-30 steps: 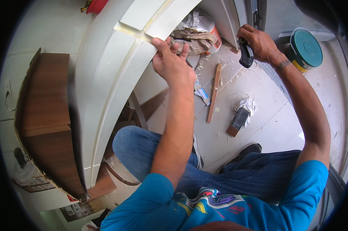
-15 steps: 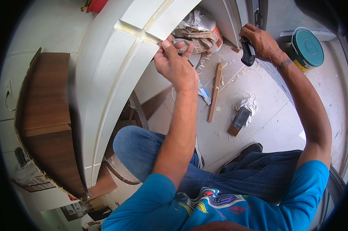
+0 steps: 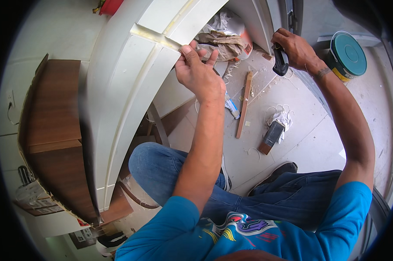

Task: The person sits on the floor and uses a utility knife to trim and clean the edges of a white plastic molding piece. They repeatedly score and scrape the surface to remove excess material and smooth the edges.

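At the right edge of a tall white panel (image 3: pixel 127 82) with yellowish grooves, my left hand (image 3: pixel 200 74) has thumb and forefinger closed where the cross groove meets the edge. The other fingers stand loose, and anything between the fingertips is too small to make out. My right hand (image 3: pixel 294 50) is wrapped round a black utility knife (image 3: pixel 280 63) at the far right, its rounded butt pointing toward me. The knife's front end is hidden.
Below the hands, the tiled floor (image 3: pixel 305 122) holds a brown wood strip (image 3: pixel 244 104), a dark block (image 3: pixel 271 137), a white cloth (image 3: pixel 284 118), a blue-white tube (image 3: pixel 232 107) and curled shavings. A green-lidded bucket (image 3: pixel 349 53) stands right; brown boards (image 3: pixel 53 108) lean left.
Almost nothing differs. Both hands keep the same places and grips, and the view has shifted very slightly.
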Demonstrator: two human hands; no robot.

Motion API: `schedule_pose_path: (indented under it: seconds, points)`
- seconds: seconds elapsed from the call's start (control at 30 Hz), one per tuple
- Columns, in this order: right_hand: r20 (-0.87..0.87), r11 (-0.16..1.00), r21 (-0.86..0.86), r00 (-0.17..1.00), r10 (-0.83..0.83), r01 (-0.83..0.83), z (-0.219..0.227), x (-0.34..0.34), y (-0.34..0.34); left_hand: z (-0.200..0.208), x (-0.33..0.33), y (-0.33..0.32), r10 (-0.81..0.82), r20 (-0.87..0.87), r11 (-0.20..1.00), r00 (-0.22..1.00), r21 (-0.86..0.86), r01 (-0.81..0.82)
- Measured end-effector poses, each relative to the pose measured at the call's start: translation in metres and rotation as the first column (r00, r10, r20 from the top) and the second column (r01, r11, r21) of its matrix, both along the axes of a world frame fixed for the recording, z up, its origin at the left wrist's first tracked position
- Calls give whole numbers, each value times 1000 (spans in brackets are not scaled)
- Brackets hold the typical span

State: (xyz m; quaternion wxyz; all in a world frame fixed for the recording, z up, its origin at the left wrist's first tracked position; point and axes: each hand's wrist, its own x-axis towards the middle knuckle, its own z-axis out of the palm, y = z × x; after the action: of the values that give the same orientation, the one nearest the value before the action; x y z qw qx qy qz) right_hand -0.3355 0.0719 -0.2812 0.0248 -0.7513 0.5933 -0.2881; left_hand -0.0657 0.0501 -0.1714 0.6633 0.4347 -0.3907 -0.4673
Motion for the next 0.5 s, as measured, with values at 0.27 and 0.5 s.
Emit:
schedule_pose_path:
  seconds: [0.27,0.5]
  points:
    - [-9,1000,14,1000,14,-14,-3,-4,0,3,-6,24,43,-69,987,997,158,-31]
    - [62,998,30,997,55,-57,1,5,0,14,-10,17,80,-280,973,957,230,-14]
